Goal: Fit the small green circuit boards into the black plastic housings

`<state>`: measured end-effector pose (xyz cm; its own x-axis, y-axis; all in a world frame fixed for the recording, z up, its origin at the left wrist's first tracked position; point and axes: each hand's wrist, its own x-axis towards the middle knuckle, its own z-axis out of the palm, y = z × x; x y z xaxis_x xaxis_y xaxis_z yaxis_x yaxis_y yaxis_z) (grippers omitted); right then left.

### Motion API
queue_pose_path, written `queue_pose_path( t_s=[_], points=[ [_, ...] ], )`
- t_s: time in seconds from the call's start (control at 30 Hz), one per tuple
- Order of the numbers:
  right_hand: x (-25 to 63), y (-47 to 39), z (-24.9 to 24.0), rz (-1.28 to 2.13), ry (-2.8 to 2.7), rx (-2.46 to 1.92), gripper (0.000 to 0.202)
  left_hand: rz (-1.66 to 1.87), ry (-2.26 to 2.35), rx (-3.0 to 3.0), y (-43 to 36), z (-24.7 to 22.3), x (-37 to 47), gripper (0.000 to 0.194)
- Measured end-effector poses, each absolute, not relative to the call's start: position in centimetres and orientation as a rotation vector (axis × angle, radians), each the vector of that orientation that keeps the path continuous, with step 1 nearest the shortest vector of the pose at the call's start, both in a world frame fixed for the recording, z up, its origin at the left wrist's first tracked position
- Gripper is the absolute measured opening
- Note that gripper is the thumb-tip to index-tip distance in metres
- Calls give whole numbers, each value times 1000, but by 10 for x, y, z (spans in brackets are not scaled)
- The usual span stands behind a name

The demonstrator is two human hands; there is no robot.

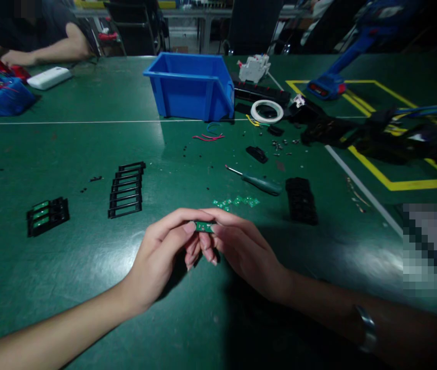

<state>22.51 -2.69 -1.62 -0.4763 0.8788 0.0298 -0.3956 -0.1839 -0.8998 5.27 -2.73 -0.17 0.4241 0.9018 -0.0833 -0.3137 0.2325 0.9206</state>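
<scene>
A small green circuit board (204,226) is pinched between my two hands at the middle of the table. My left hand (164,246) is closed on its left end, thumb on top. On the right end presses the thumb of my right hand (245,246), also closed. Dark edges show around the board, but fingers hide most of what lies under it. Just beyond my hands lie several little green boards (237,202). To the left are a black slatted frame (127,190) and black holders with green boards in them (48,216). A stack of black parts (301,200) lies to the right.
A green-handled screwdriver (260,184) lies past the little boards. Farther back stand a blue bin (191,87), a white ring (267,111) and a blue power tool (328,85). Loose screws (280,146) are scattered nearby. At the far left, a person's arm (56,49) rests behind a wire-filled bin (0,97).
</scene>
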Motion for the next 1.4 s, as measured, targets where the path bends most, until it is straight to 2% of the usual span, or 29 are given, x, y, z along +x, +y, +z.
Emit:
queue_pose_path(
  t_s=[1.4],
  points=[
    [225,-27,-16,1795,-1144,-644,25,940,743,942,-28,2,54,29]
  ],
)
